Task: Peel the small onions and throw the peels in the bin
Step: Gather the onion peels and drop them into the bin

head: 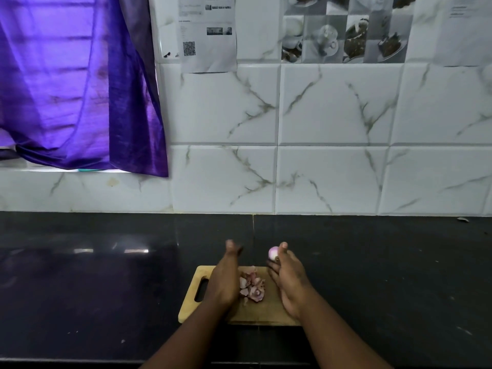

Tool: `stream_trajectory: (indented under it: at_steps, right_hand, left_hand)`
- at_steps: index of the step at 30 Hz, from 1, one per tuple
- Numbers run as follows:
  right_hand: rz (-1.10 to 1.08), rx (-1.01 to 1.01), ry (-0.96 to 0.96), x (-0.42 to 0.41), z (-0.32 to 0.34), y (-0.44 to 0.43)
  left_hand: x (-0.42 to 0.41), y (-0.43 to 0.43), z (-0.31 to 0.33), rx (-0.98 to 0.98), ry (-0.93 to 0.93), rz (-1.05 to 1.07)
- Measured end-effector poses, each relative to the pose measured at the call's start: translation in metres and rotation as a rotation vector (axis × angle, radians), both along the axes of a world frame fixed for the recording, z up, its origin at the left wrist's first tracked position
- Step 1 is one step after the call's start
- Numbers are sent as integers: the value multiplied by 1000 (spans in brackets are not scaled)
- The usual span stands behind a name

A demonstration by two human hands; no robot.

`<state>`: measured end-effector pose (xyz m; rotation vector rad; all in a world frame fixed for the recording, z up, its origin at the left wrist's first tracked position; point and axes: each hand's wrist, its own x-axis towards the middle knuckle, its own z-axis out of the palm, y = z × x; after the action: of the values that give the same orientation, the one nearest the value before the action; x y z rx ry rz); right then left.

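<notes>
Pale purple peeled onion (273, 253), right hand (288, 278) pinching

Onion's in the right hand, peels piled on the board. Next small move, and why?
Probably set the onion down on the counter beyond the cutting board, then gather the peels. It looks peeled, pinched in the right hand, while the left hand is open and holds nothing beside the pile of peels. No bin is in view.

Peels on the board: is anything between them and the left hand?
Nothing visible. The peels lie bare on the cutting board, right beside the left hand. The right hand holds a peeled onion.
</notes>
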<state>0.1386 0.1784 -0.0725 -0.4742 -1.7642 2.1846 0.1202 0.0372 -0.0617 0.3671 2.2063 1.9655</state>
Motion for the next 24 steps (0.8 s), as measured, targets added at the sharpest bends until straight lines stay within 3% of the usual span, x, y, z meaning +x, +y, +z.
stream_trajectory:
  at_steps: [2,8,13,17,20,24]
  right_hand:
    - [25,104,-48,-4,0,1]
    - [168,253,-84,-13,7,-6]
    - [159,146,-130,-18,-5,-22]
    - [77,20,-79,-16,-2,-20]
    - [-21,63,-40,-14,3,-9]
    - [69,193,-79,-14,5,-8]
  left_hand:
    - [1,-1,-4,-136,76,13]
    - [5,19,0,-160,-6,-42]
    - [18,24,3,-31,-72,-40]
    - [26,19,9,105,-124,92]
    - [14,9,6,229,-127,185]
    - [12,5,7,269,-157,182]
